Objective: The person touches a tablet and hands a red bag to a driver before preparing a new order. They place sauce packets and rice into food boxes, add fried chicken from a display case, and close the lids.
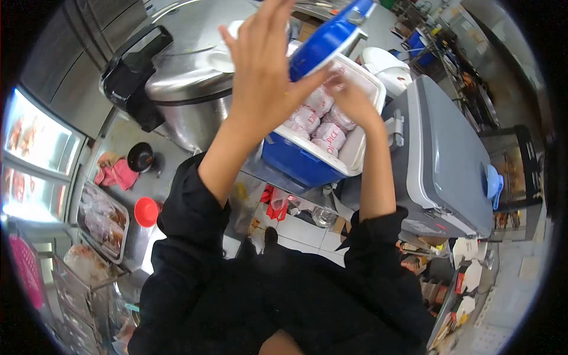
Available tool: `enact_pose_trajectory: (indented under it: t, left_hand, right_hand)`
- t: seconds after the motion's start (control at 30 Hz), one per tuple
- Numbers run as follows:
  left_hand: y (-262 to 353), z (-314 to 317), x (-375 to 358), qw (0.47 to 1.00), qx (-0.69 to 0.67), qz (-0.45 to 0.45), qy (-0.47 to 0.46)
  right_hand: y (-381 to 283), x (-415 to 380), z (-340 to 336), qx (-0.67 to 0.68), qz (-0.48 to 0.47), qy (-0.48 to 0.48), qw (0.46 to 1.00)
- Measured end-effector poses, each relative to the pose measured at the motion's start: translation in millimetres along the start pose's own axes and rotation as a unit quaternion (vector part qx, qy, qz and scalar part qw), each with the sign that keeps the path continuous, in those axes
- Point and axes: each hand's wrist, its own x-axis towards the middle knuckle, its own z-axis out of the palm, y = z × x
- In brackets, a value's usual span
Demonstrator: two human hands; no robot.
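Note:
A blue cooler box [307, 161] with a white inner wall stands in front of me. Inside lie several round bundles [329, 137] in white wrapping with red print. Its blue lid [328, 40] is tilted up at the far side. My left hand [260, 74] is raised beside the lid, fingers stretched and thumb pointing toward the cooler; it overlaps the lid's edge in this view. My right hand [354, 102] reaches over the cooler's far right part, close above the bundles. Its fingers are smeared by motion, so I cannot tell if they grip one.
Left of the cooler stands a large steel cooker [192, 118] with a black handle. A grey cooler [452, 154] is close on the right, a light blue scoop [494, 184] at its side. A red bowl [147, 212], black bowl [141, 157] and pink cloth [116, 171] sit on the left counter.

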Motion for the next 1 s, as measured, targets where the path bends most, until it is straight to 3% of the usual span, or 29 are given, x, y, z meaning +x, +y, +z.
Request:
enact_pose_trajectory:
  t: [0.07,0.13,0.23,0.43,0.53,0.67,0.8,0.87,0.9,0.93,1.0]
  left_hand:
    - [-2.1,3.3,-0.4,0.999,-0.012,0.020,0.042]
    - [-4.4,14.6,-6.8,0.997,-0.031,0.023,0.066]
    - [-3.2,14.6,-7.3,0.997,-0.028,0.020,0.073]
    - [2.2,10.9,-8.7,0.998,-0.050,-0.008,0.032]
    - [15.1,8.5,-15.3,0.999,-0.031,0.015,-0.007]
    - [36.0,17.2,-22.8,0.998,-0.041,0.024,-0.042]
    - [50.5,22.4,-30.3,0.996,-0.022,0.031,-0.075]
    - [59.6,16.5,-33.4,0.993,-0.043,0.037,-0.103]
    - [63.8,9.2,-33.9,0.990,-0.086,0.034,-0.108]
    - [71.1,3.0,-36.6,0.985,-0.125,0.031,-0.114]
    - [93.0,-1.8,-49.9,0.917,-0.371,-0.053,-0.138]
  right_hand:
    - [37.3,23.8,26.7,-0.256,0.057,-0.136,0.955]
    - [45.6,25.1,49.4,-0.348,0.194,-0.026,0.917]
    - [64.3,31.0,58.4,-0.346,0.240,0.037,0.906]
    - [61.8,24.7,35.6,-0.449,0.210,-0.028,0.868]
    - [49.2,14.4,48.7,-0.396,0.171,0.163,0.887]
    - [-4.8,-42.0,29.3,-0.308,0.091,0.188,0.928]
    - [-48.7,-159.0,18.3,-0.237,-0.046,0.222,0.945]
    - [-43.6,-210.0,9.8,-0.038,-0.117,0.130,0.984]
    - [-33.4,-232.4,8.5,0.118,-0.100,0.083,0.985]
    - [-20.2,-254.6,9.6,0.272,-0.083,0.031,0.958]
    - [17.0,-298.1,18.7,0.434,-0.141,0.051,0.888]
